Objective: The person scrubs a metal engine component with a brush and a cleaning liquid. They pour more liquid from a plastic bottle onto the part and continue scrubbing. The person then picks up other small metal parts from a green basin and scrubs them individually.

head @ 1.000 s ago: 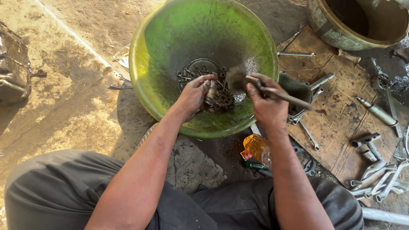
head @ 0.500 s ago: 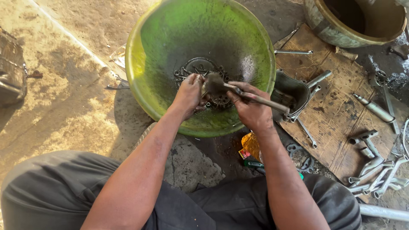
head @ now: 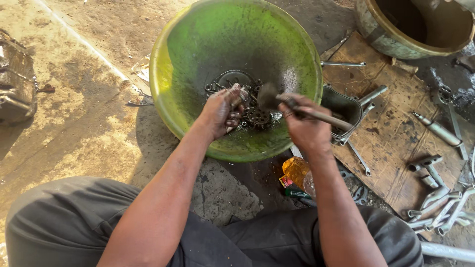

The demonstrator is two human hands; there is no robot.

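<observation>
over the wide green plastic basin (head: 198,44), my left hand (head: 222,110) grips a small dark greasy metal part (head: 243,95) while my right hand (head: 306,124) clasps a worn bristle brush (head: 297,106) above the oily toothed sprocket (head: 257,117).

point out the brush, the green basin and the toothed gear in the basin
brush (head: 269,96), head view, on its dark bristle head
green basin (head: 237,34), head view, on the bare inner wall at the far side
toothed gear (head: 257,117), head view, on its face between the two hands
</observation>
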